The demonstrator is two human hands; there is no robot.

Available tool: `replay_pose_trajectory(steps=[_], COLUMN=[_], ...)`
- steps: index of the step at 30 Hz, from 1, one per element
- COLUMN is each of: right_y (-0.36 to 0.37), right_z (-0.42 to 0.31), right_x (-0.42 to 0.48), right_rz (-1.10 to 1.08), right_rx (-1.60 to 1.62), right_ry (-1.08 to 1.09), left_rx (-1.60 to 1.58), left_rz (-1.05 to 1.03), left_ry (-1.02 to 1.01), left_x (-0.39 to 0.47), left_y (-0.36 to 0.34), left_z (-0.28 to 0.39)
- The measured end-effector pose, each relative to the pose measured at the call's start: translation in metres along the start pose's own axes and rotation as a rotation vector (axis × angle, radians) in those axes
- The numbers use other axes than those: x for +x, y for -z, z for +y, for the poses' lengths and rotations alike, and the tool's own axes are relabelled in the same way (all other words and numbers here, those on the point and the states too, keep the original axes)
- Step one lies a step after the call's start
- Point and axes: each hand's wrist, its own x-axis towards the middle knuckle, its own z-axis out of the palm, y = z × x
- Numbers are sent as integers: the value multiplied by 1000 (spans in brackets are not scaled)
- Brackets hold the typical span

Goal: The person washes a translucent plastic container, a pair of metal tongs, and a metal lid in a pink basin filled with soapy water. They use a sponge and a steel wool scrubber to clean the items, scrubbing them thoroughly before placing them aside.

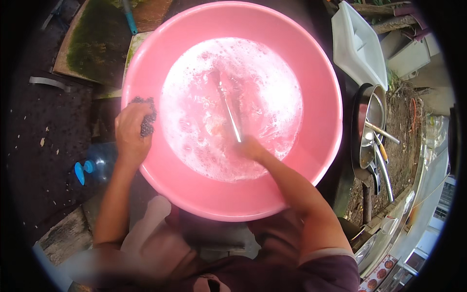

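A large round pink plastic basin point(233, 200) holds soapy water with foam. At its left rim, my left hand point(134, 126) grips a dark wire-mesh scouring pad point(147, 116). Near the middle of the basin, my right hand point(250, 148) is closed on the lower end of a shiny metal handle point(231, 118), which slants up and left into the suds. The far end of that utensil is hidden by foam and water. My right hand is somewhat blurred.
Right of the basin are a white plastic tub point(359, 51) and a metal pan point(365, 106) holding several long-handled utensils. A clear bottle with a blue handle point(87, 166) lies at the left. A mossy board point(98, 43) and a teal-handled tool point(131, 23) are at upper left.
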Motion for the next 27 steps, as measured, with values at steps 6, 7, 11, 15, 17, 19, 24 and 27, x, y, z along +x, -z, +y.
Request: replay_pose_trajectory(steps=[6,7,11,15,17,19,24,27], right_y=[51,40,-3,56,80,45,102,171], right_z=[-28,-43,-45,-4,-11,4,-59,3], right_x=[-11,-9,-10,-34,-49,-34,-92,-90], right_rz=[298,273,397,380,305,327,527,987], right_rx=[-425,-320,-78,-195,-224,-209,-93,116], right_ry=[-18,-76,232,-13,-279,-84,95,372], left_rx=[13,6,10,-11,-18,-20,28,-16], left_rz=[27,24,8,38,61,58,68,40], left_ry=[7,7,1,6,5,-8,-11,-3], left_x=[-2,-2,-3,-5,-2,4,-8,-4], left_y=[-2,-5,-1,-1,-1,-10,-5,-8], left_z=[0,0,-2,-3,-1,1,-7,0])
